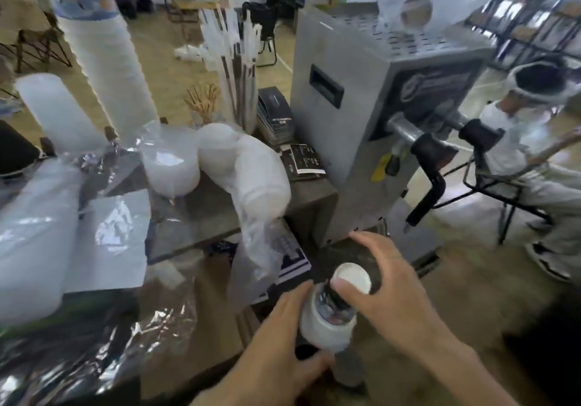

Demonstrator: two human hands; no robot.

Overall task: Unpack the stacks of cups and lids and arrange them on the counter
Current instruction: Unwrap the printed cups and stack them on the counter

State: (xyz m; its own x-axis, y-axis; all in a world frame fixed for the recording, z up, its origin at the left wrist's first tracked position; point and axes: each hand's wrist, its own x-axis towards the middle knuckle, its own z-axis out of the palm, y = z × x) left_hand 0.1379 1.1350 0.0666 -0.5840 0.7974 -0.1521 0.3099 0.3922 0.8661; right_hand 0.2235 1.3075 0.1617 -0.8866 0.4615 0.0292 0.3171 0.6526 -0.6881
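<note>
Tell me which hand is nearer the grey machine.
Right. The right hand is on top of the cup stack, fingertips just below the grey machine; the left hand grips the stack lower down, farther away.

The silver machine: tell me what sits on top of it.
On the silver machine, a clear plastic bag with a round object inside rests on the perforated top. The frame is too blurred to identify that object, and the machine's far side is hidden.
</note>
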